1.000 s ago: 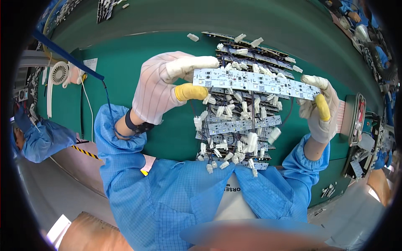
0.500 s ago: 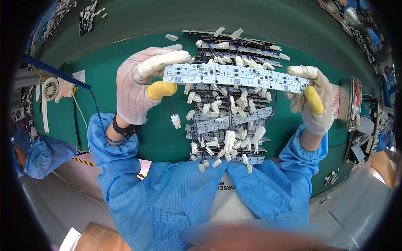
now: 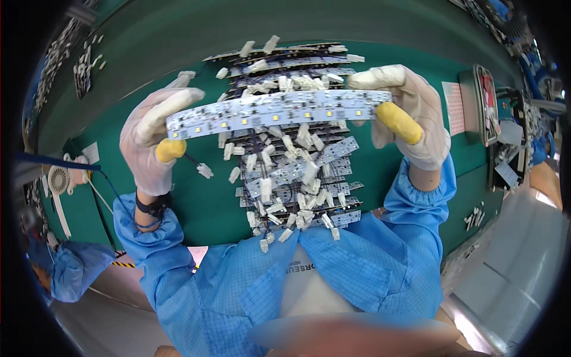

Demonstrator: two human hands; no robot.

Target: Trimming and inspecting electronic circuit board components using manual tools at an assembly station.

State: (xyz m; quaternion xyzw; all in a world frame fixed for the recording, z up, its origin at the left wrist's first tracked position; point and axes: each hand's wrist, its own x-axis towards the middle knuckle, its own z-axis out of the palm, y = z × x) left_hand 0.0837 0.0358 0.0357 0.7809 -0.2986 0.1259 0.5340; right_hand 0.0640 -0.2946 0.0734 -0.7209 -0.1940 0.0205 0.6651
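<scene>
A long white LED circuit board (image 3: pixel 262 113) with small yellowish LEDs stretches between my two gloved hands. My left hand (image 3: pixel 151 140), with a yellow cot on its thumb, pinches the board's left end. At the right end, the thumb and fingers of my right hand (image 3: pixel 410 113) close on it in the same way. Thin dark wires hang from the board, and a white plug connector (image 3: pixel 204 171) dangles beside my left hand. Beneath lies a stack of similar LED boards (image 3: pixel 339 154) with many wires and white connectors, partly hidden by the held board.
The stack lies on a green mat (image 3: pixel 205 217). A small white fan (image 3: pixel 58 178) stands at the left, near a blue cord. To the right are a metal tray (image 3: pixel 486 107), a pink-dotted sheet (image 3: pixel 454 109) and loose white connectors (image 3: pixel 474 217). Another person's blue sleeve (image 3: pixel 80 268) shows at far left.
The view has turned, and the stack appears further left. Both hands still grip the board, whose left end now sits lower and right end higher than before.
</scene>
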